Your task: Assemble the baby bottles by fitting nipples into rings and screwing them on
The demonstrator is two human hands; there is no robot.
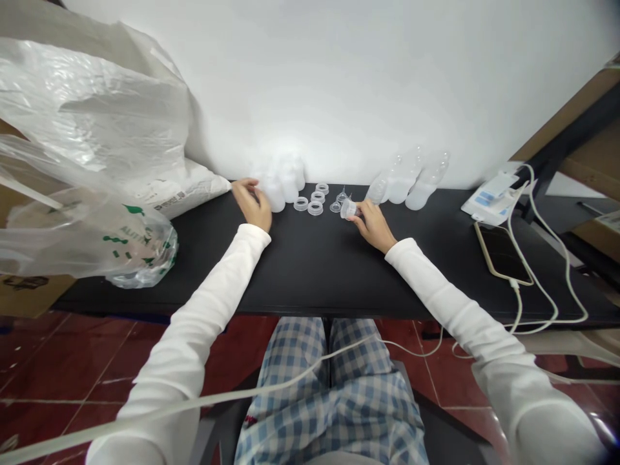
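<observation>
At the near left end of a cluster of frosted white bottles (pixel 277 192), my left hand (pixel 254 205) has its thumb and fingers apart. Its fingertips reach the side of the nearest bottle; whether they press on it I cannot tell. My right hand (pixel 372 225) pinches a clear bottle collar (pixel 347 208), its open side facing left; my fingers partly hide it. Between my hands lie several clear collar rings (pixel 315 208) and several transparent nipples (pixel 335 206). Just beyond my right hand stand several bottles with clear domed tops (pixel 420 187).
Plastic bags (pixel 140 245) and a white sack (pixel 194 187) crowd the left side of the black table (pixel 310 278). On the right are a charging phone (pixel 504 253), a white power strip (pixel 493 197) and loose cables (pixel 557 252). A white wall (pixel 339 84) rises behind. A cable (pixel 271 389) crosses my lap.
</observation>
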